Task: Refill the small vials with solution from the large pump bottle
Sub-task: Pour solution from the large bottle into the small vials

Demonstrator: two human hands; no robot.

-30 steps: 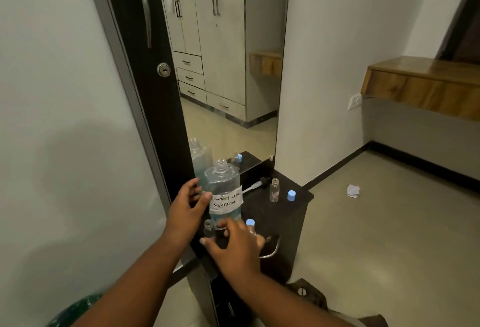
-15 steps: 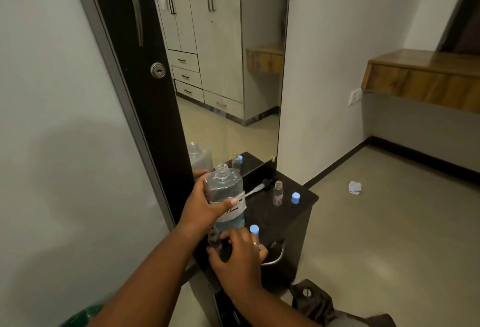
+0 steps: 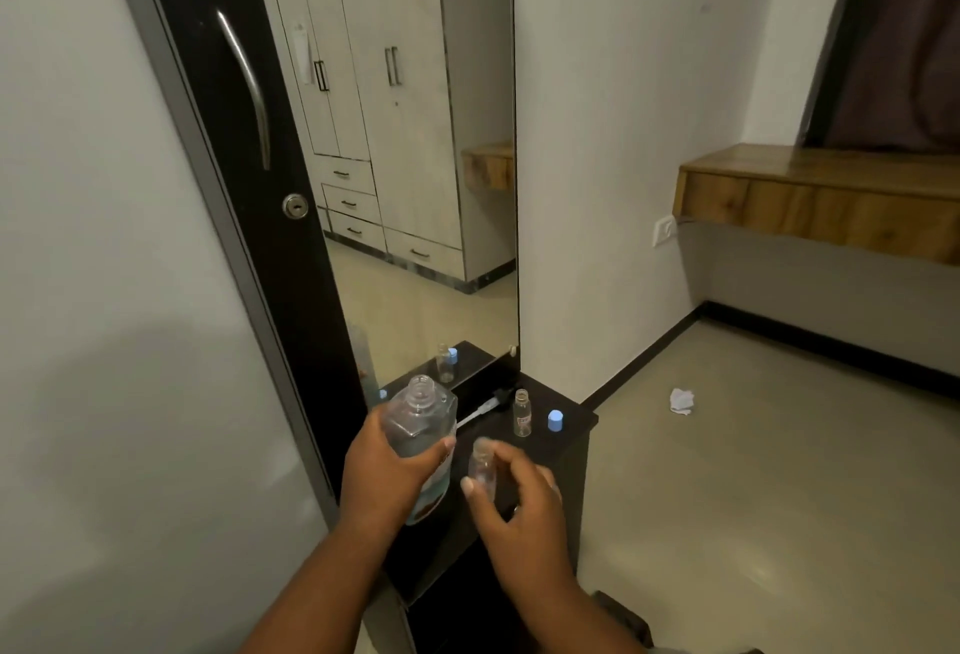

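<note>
My left hand (image 3: 384, 477) grips the large clear bottle (image 3: 420, 419), which is uncapped, lifted off the dark cabinet top (image 3: 571, 419) and leaning a little to the right. My right hand (image 3: 514, 503) holds a small open vial (image 3: 482, 464) just right of the bottle. The pump head with its tube (image 3: 491, 401) lies on the cabinet top behind the bottle. A second open vial (image 3: 521, 413) stands further back, with a blue cap (image 3: 555, 419) beside it.
A tall mirror (image 3: 415, 186) rises behind the cabinet and reflects the vials and a wardrobe. A dark door with a handle (image 3: 249, 87) is at the left. A wooden shelf (image 3: 821, 196) juts from the right wall. A crumpled tissue (image 3: 681, 401) lies on the floor.
My left hand has lifted the large bottle off the cabinet and tipped it slightly. My right hand has picked up a small vial and raised it beside the bottle.
</note>
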